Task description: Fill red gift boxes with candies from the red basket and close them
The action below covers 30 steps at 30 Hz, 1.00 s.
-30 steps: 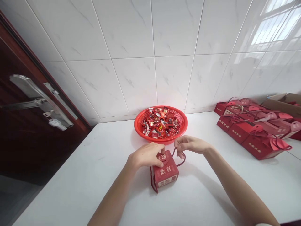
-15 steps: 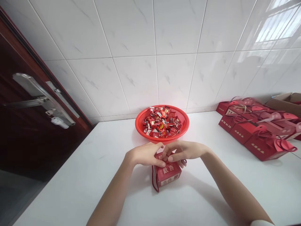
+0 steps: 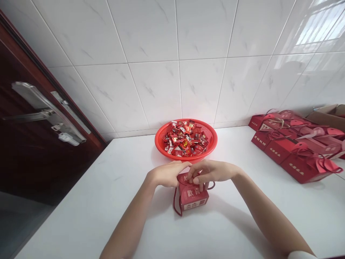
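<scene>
A small red gift box [image 3: 194, 197] with pale Chinese characters lies on the white table, dark red cord loops hanging at its sides. My left hand [image 3: 167, 175] grips its left and far edge, the index finger reaching across the back; the thumb is mostly hidden. My right hand [image 3: 211, 173] is bent over the top of the box, thumb and fingers closed together at the lid flap. Just beyond both hands stands a red plastic basket [image 3: 159, 144] heaped with red-wrapped candies [image 3: 185, 140].
Several red gift boxes [image 3: 298, 169] with ribbons stand in rows at the right, beside an open cardboard box [image 3: 320, 114]. A tiled wall [image 3: 151, 93] runs behind the white table [image 3: 107, 201]. At the left is a dark red door [image 3: 24, 144] with a metal handle.
My left thumb has moved back from the top of the box to its left side. The right fingers have shifted slightly on the lid, and a cord loop shows at right.
</scene>
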Available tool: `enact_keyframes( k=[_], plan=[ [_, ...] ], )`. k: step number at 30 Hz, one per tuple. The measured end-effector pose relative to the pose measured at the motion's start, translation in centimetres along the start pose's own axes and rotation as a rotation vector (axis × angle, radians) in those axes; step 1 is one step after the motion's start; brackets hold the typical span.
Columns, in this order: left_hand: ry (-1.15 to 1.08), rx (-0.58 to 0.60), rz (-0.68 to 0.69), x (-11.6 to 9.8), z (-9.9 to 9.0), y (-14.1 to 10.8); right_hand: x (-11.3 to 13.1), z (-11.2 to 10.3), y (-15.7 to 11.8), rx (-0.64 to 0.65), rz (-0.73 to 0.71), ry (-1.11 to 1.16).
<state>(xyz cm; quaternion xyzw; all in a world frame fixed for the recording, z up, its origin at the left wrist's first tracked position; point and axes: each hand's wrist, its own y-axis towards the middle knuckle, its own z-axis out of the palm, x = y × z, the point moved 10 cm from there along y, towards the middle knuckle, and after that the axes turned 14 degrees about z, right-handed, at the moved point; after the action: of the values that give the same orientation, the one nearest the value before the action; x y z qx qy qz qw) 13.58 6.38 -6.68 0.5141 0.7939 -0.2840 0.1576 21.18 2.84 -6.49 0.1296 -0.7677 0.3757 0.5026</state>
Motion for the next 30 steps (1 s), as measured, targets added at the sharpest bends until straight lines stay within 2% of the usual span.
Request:
enact_keyframes(
  k=[7, 12, 14, 18, 22, 30],
  plan=[
    [-0.08, -0.068, -0.01, -0.7, -1.1, -0.7, -0.1, -0.1, -0.6, -0.015, 0.047, -0.038],
    [-0.224, -0.06, -0.116, 0.2, -0.5, -1.4, 0.0, -0.1, -0.7, -0.014, 0.049, -0.035],
    [-0.285, -0.128, -0.091, 0.1, -1.2, -1.8, -0.1, 0.0, -0.6, -0.01, 0.05, -0.035],
    [-0.496, -0.325, 0.073, -1.2, -3.5, -2.8, -0.3, 0.0, -0.5, -0.014, 0.05, -0.031],
    [-0.769, -0.442, 0.276, -3.6, -5.0, -3.8, 0.4, -0.3, -0.8, -0.051, -0.005, 0.03],
    [-0.844, -0.572, 0.631, -8.0, -5.4, -3.7, 3.9, -1.3, -3.2, -0.191, -0.259, 0.363]
  ],
)
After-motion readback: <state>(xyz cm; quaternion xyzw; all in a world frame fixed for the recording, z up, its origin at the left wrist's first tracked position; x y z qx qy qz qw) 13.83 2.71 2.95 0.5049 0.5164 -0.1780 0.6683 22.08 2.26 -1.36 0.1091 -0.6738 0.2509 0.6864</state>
